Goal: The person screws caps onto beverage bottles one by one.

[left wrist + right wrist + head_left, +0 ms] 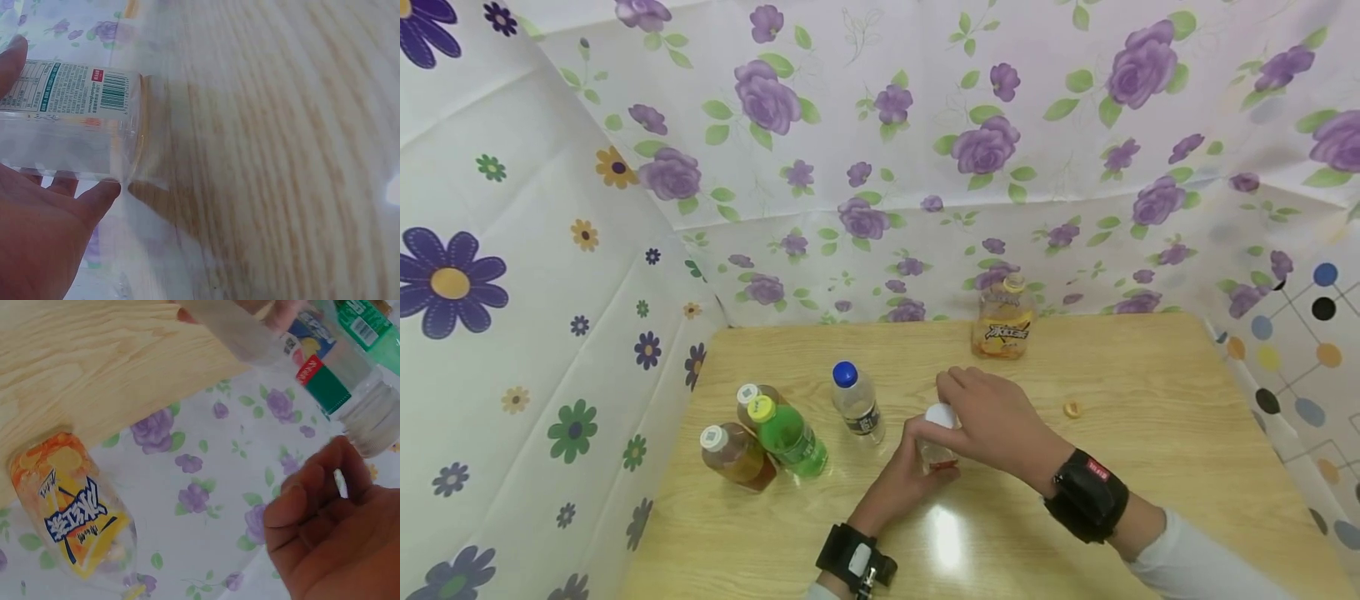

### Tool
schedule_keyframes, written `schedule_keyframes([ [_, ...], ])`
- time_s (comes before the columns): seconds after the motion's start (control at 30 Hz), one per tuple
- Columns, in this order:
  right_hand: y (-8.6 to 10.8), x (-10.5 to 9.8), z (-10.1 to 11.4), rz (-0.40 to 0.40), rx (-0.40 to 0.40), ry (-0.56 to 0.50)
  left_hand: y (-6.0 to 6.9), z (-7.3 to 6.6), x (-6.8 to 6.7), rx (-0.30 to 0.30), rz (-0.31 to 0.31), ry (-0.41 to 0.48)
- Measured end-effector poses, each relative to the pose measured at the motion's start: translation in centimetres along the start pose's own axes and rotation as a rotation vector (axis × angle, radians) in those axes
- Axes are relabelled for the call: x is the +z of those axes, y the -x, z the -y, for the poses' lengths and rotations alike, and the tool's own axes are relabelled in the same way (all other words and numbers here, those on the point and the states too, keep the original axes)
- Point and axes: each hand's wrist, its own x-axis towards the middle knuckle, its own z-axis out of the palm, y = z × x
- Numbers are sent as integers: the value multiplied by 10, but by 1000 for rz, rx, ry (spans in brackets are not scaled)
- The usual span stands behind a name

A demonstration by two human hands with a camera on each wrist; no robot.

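Note:
Near the middle of the table, my left hand (898, 483) grips a clear plastic bottle (934, 454) with a wide white cap (940, 415). The left wrist view shows my left fingers (100, 197) around this bottle's side, below a label with a barcode (115, 92). Its base is at or near the tabletop. My right hand (996, 421) is at the top of the bottle, fingers on the far side of the cap and thumb on the near side. Seen from the right wrist, its curled fingers (334, 462) are beside the pale ridged cap (375, 422).
An iced tea bottle (1002, 327) stands at the back edge. A small yellowish ring or cap (1072, 409) lies to the right. Left are a blue-capped water bottle (857, 408), a green bottle (793, 442) and two white-capped brown bottles (741, 457). Flowered cloth (865, 167) hangs behind.

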Motion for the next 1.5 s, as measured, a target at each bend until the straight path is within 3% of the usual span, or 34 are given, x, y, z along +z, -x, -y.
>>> schedule_keyframes([
  [0.13,5,-4,-2,60,18,-107,0,3,1,-16,0,14],
  [0.3,10,-13,-6,151,-64,-243,-1,3,1,-38,-8,21],
  [0.5,11,-21,-9,134,-223,-203,-1,3,1,-56,-21,6],
  [0.6,10,-22,-9,127,-258,-189,-1,3,1,-65,-20,18],
  [0.7,10,-22,-8,137,-230,-198,0,3,2,-67,-13,26],
  [0.97,2,-20,-3,170,-65,-233,-3,3,2,-2,25,-11],
  [1.07,2,-18,-1,170,-55,-247,-2,3,2,7,26,-16],
  [1.13,2,-16,-1,156,-91,-208,-3,4,2,16,30,-11],
  [1.37,-4,-6,-12,59,-373,128,-4,5,2,72,37,3],
  [1.5,-8,-4,-12,35,-405,173,-5,6,3,76,36,1],
])
